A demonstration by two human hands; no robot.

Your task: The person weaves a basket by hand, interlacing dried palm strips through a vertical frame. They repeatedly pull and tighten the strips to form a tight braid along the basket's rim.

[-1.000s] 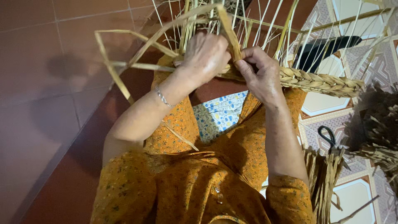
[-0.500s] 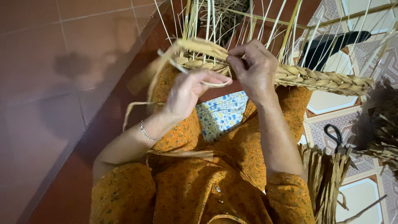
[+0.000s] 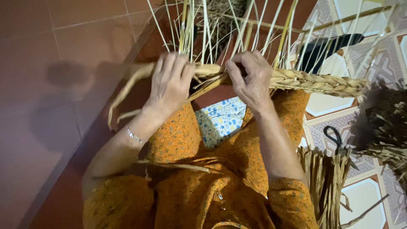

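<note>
A thick braided rim of straw (image 3: 322,82) runs across the upper part of the view, with several thin pale reed stakes (image 3: 203,29) standing up from it. My left hand (image 3: 169,82) lies over the unbraided left end of the rim, its fingers pressing down on the loose straw strands (image 3: 127,87) that trail off to the left. My right hand (image 3: 250,80) pinches the braid just to the right of that, where the finished plait begins. Both hands are about a hand's width apart on the same rim, above my lap in orange patterned cloth.
A bundle of loose straw (image 3: 326,178) lies at my right side with black-handled scissors (image 3: 337,140) on it. A dark fibrous heap (image 3: 381,123) sits at the far right on patterned floor tiles. A dark object (image 3: 326,48) lies behind the stakes. Red tiles (image 3: 63,63) cover the left.
My left hand has come back up from pulling a strand down and left, and now presses on the rim's left end. My right hand has kept its pinch on the braid.
</note>
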